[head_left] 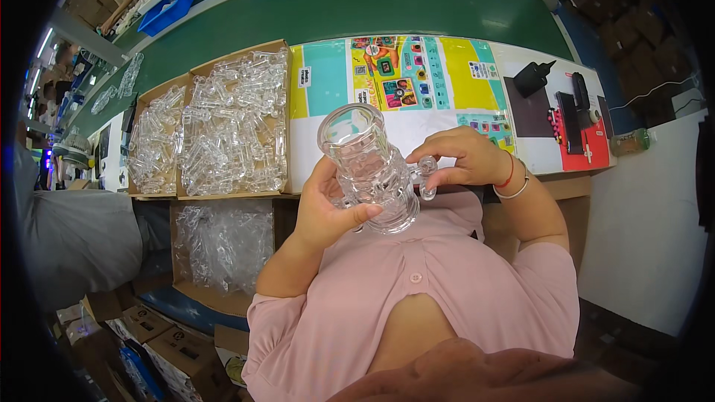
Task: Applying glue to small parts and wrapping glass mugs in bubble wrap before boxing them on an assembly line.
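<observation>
My left hand [330, 208] is wrapped round a clear, see-through cylindrical vessel [369, 171] with a thick round rim and a moulded, uneven wall. It is held tilted in front of my chest, its rim end pointing up and away. At its right side my right hand [465, 158] pinches a small clear knobbed piece [427, 179] between thumb and fingers. The piece is right beside the vessel's wall; whether it is joined to it I cannot tell. Left of the vessel, cardboard trays [287, 126] hold many small clear parts [237, 123].
Printed colourful sheets [395, 74] cover the bench. To the right are a black bottle [532, 79] and a red card [588, 145]. An open box with clear plastic bags [223, 246] sits below the trays. Beyond, a green surface [320, 11] carries blue bins [175, 11]. A person's grey-clothed leg [82, 246] is at left.
</observation>
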### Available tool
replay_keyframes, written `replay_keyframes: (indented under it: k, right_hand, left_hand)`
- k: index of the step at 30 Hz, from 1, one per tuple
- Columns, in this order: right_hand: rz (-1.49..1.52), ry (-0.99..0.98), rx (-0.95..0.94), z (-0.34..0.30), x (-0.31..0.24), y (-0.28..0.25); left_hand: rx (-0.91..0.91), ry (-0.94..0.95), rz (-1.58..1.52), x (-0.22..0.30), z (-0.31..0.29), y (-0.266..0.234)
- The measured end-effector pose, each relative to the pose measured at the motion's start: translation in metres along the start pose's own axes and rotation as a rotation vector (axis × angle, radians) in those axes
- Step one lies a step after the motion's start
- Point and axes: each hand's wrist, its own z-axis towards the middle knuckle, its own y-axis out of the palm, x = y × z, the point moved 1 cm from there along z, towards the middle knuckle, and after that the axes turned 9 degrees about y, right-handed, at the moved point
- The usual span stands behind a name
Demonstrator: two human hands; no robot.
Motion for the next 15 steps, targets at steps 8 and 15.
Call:
replay_keyframes:
  k: [8, 15]
  right_hand:
    - [-0.028, -0.043, 0.024, -0.003, 0.002, 0.007]
    - [-0.054, -0.074, 0.033, -0.005, -0.020, -0.001]
  left_hand:
    - [-0.018, -0.052, -0.021, -0.004, 0.003, 0.001]
    - [-0.100, -0.102, -0.050, -0.012, -0.002, 0.003]
